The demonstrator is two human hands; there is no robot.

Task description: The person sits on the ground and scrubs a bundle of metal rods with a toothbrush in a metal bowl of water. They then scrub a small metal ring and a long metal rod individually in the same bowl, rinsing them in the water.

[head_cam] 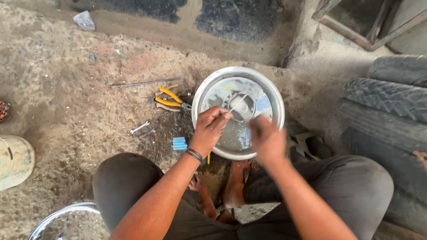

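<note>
Fingers of the left hand are pinched on a thin wire-like piece over the hub of the shiny bowl-shaped wheel part, set on the ground just beyond the feet. Right hand is blurred, so its grip can't be told. Probably best if the piece is kept steady and the yellow pliers lying left are used.

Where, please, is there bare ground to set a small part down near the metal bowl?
Bare dirt lies left of the small wrench, toward the pale container, and above the long rod. It is crowded between the pliers, blue piece and bowl, and right by the tyres.
</note>
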